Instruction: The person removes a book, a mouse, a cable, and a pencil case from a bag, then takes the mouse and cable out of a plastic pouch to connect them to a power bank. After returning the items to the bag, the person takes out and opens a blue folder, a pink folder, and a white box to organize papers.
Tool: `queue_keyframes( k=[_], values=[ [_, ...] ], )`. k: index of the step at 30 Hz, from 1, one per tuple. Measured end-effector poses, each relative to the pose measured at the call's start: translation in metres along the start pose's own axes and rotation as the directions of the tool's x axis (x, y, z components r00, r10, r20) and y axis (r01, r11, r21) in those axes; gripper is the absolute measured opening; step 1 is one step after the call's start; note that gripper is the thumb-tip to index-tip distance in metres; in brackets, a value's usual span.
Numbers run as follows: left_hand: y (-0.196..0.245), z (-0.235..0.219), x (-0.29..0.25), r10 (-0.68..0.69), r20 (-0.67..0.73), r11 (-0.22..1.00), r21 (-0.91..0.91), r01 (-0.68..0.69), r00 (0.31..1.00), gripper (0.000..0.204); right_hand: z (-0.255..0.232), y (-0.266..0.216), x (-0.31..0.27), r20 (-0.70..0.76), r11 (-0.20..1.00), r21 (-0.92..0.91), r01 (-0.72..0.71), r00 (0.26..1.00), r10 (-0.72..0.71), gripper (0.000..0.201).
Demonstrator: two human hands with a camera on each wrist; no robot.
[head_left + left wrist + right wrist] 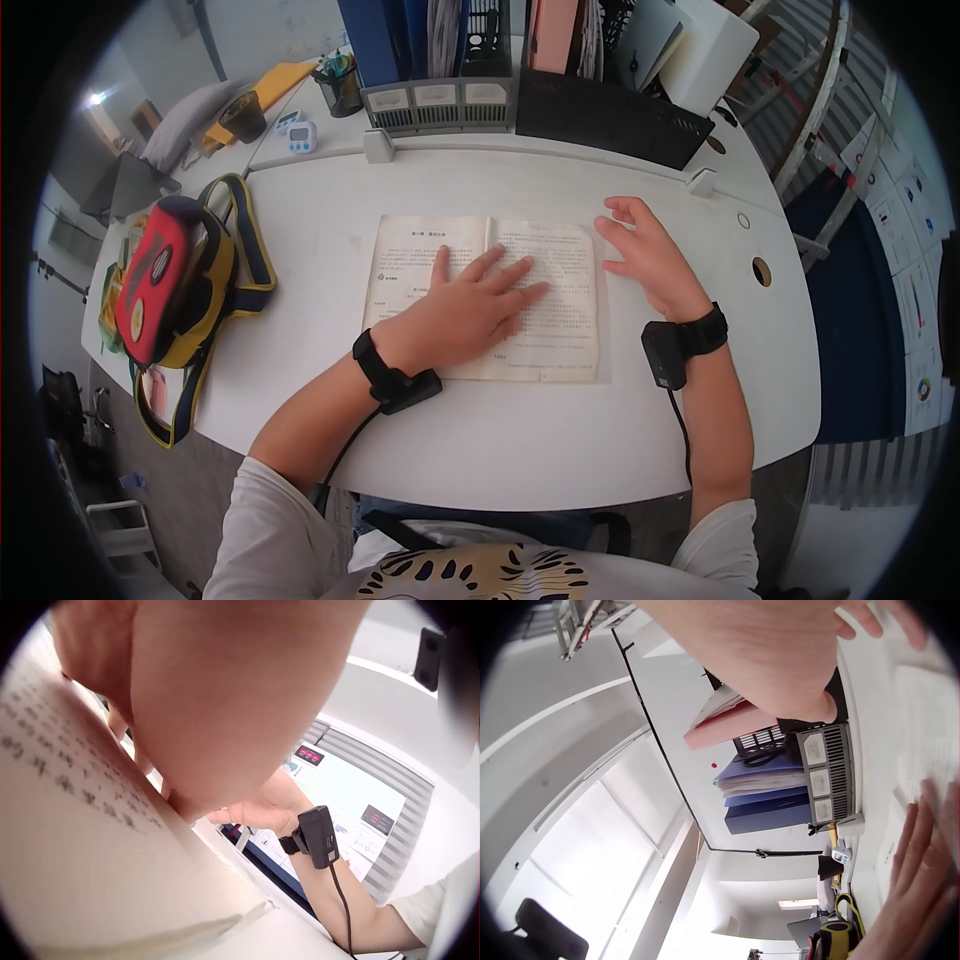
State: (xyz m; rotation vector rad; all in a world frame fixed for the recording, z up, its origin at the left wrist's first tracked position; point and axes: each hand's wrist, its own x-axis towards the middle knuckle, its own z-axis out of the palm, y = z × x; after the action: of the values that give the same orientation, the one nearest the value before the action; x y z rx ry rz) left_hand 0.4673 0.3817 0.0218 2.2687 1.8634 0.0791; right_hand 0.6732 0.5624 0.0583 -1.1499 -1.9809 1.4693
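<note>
An open book [565,345] with printed pages lies flat on the white table in front of me. My left hand [460,315] rests across its middle, fingers spread over both pages and partly hiding the text. Close by in the left wrist view, printed lines on the page [82,772] run beneath the left hand [225,697]. Just past the book's right edge, my right hand [645,255] is raised with loosely bent fingers and holds nothing. In the right wrist view, the right hand [780,660] appears at the top, apart from the book.
A red, yellow and navy bag [180,280] lies at the table's left. Behind the book stand a grey file holder [435,105], a black file rack [610,125] and folders. A small white timer [301,137] and a pen cup [338,85] sit back left.
</note>
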Motion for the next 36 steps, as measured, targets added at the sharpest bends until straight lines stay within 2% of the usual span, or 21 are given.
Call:
queue_keyframes(
  k=[2, 4, 5, 7, 8, 10, 11, 13, 17, 19, 23, 25, 26, 28, 29, 31, 32, 33, 34, 35, 36],
  values=[
    [0.001, 0.000, -0.001, -0.012, -0.002, 1.000, 0.012, 0.012, 1.000, 0.052, 0.000, 0.004, 0.004, 0.003, 1.000, 0.025, -0.013, 1.000, 0.013, 0.063],
    [0.000, -0.003, -0.002, -0.013, 0.000, 0.999, -0.031, 0.013, 1.000, 0.051, 0.000, 0.009, 0.005, 0.064, 0.983, 0.176, -0.051, 0.997, 0.041, 0.061],
    [-0.001, -0.004, -0.002, -0.015, -0.003, 1.000, -0.027, 0.015, 1.000, 0.051, 0.000, 0.010, 0.006, 0.065, 0.983, 0.176, -0.046, 0.997, 0.035, 0.061],
    [-0.004, -0.006, -0.002, -0.010, -0.068, 0.999, -0.036, 0.008, 0.998, 0.052, 0.000, 0.012, 0.007, 0.088, 0.934, 0.339, -0.116, 0.992, 0.091, 0.060],
    [-0.007, -0.010, -0.003, -0.011, -0.071, 0.999, -0.035, 0.009, 0.997, 0.052, 0.000, 0.012, 0.007, 0.088, 0.934, 0.338, -0.113, 0.992, 0.088, 0.060],
    [-0.017, -0.023, -0.005, 0.017, -0.143, 0.983, -0.181, -0.043, 0.990, 0.056, -0.001, 0.012, 0.009, 0.091, 0.898, 0.411, -0.156, 0.987, 0.130, 0.056],
    [-0.022, -0.027, -0.007, 0.016, -0.145, 0.983, -0.179, -0.043, 0.989, 0.056, -0.002, 0.014, 0.010, 0.091, 0.898, 0.411, -0.153, 0.988, 0.127, 0.056],
    [-0.028, -0.034, -0.009, -0.052, -0.047, 0.891, -0.454, 0.024, 0.998, 0.061, -0.004, 0.017, 0.013, 0.139, 0.898, 0.398, -0.185, 0.980, 0.140, 0.054],
    [-0.029, -0.036, -0.008, -0.034, 0.034, 0.955, -0.293, 0.042, 0.999, 0.064, -0.010, 0.017, 0.017, 0.220, 0.903, 0.357, -0.238, 0.961, 0.166, 0.059],
    [-0.029, -0.022, -0.008, -0.071, -0.102, 0.978, -0.205, 0.049, 0.992, 0.066, -0.005, 0.021, 0.020, 0.200, 0.895, 0.342, -0.286, 0.953, 0.228, 0.076],
    [-0.031, -0.017, -0.005, -0.068, -0.085, 0.989, -0.139, 0.056, 0.994, 0.066, 0.010, 0.017, 0.018, 0.266, 0.860, 0.414, -0.297, 0.943, 0.198, 0.090],
    [-0.031, -0.019, -0.007, -0.043, -0.132, 0.991, -0.129, 0.026, 0.990, 0.056, 0.024, 0.003, 0.014, 0.313, 0.641, 0.656, -0.398, 0.916, 0.249, 0.097],
    [-0.034, -0.025, -0.008, -0.044, -0.133, 0.991, -0.128, 0.027, 0.990, 0.056, 0.026, 0.006, 0.013, 0.314, 0.642, 0.656, -0.398, 0.917, 0.248, 0.097],
    [-0.048, -0.043, -0.014, -0.126, -0.010, 0.974, -0.193, 0.121, 0.992, 0.043, 0.031, 0.019, 0.007, 0.496, 0.712, 0.629, -0.313, 0.866, -0.057, 0.099],
    [-0.054, -0.045, -0.021, -0.127, -0.015, 0.974, -0.190, 0.122, 0.992, 0.043, 0.042, 0.017, 0.003, 0.531, 0.744, 0.605, -0.283, 0.840, -0.113, 0.100],
    [-0.069, -0.049, -0.034, -0.376, -0.180, 0.916, -0.219, 0.336, 0.909, 0.036, 0.064, 0.012, -0.014, 0.511, 0.889, 0.447, -0.100, 0.844, -0.162, 0.089],
    [-0.075, -0.049, -0.043, -0.377, -0.186, 0.917, -0.216, 0.336, 0.908, 0.036, 0.075, 0.013, -0.020, 0.504, 0.933, 0.360, 0.017, 0.838, -0.210, 0.081],
    [-0.079, -0.047, -0.053, -0.479, -0.226, 0.862, -0.306, 0.404, 0.848, 0.036, 0.085, 0.016, -0.024, 0.496, 0.955, 0.228, 0.188, 0.822, -0.280, 0.069],
    [-0.086, -0.044, -0.064, -0.575, -0.255, 0.795, -0.397, 0.458, 0.777, 0.036, 0.095, 0.019, -0.028, 0.498, 0.932, 0.089, 0.352, 0.795, -0.347, 0.058],
    [-0.096, -0.040, -0.074, -0.603, -0.206, 0.753, -0.464, 0.466, 0.770, 0.038, 0.105, 0.020, -0.034, 0.487, 0.853, -0.093, 0.514, 0.770, -0.412, 0.050],
    [-0.099, -0.035, -0.081, -0.606, -0.209, 0.752, -0.465, 0.467, 0.767, 0.038, 0.112, 0.018, -0.042, 0.490, 0.851, -0.093, 0.517, 0.768, -0.413, 0.050]
  ],
)
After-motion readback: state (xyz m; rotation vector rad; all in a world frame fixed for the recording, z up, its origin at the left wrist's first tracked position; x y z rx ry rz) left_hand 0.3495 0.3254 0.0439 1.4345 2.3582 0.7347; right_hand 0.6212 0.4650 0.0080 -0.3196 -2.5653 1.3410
